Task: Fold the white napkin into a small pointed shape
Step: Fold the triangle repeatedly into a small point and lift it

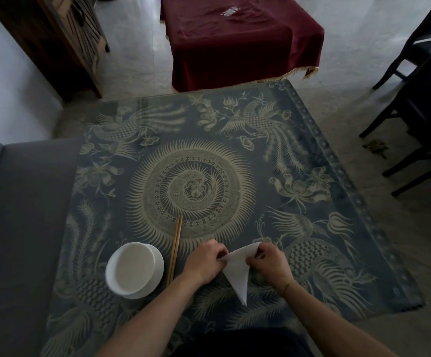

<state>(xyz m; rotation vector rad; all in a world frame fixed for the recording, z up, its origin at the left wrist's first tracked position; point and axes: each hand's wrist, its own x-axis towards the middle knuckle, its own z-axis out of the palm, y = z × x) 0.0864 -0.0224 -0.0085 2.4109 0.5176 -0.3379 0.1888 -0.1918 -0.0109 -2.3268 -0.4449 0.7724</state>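
The patterned table [235,155] took up most of the room before me, its near edge kept free for the work. A white bowl [134,270] sat to the left, with 2 chopsticks [175,249] laid just beside it, presumably pushed aside. Nearest the person lay the white napkin [237,271], already a narrow triangle pointing toward them. The left hand [204,261] pinched its wide end and the right hand [267,262] gripped the opposite corner, probably to tighten the fold.
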